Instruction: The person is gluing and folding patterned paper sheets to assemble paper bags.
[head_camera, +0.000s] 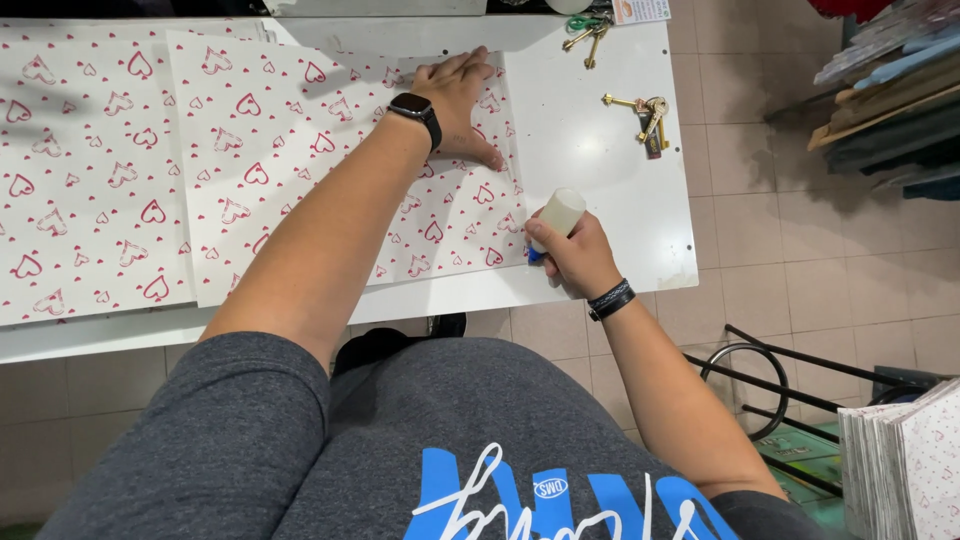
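My left hand (458, 100), with a black watch on the wrist, lies flat with fingers spread on a sheet of white wrapping paper with red hearts (300, 170), near the sheet's right edge. My right hand (575, 258) grips a white glue stick (560, 212) with a blue end, its tip down at the lower right corner of that sheet. A black band circles my right wrist. The sheet lies on a white table (600, 150).
Another heart-printed sheet (80, 180) lies to the left. Two bunches of keys (645, 115) (588, 35) rest at the table's far right. A stack of folded heart paper (905, 465) stands at lower right, beside a black metal frame (760, 370) on the tiled floor.
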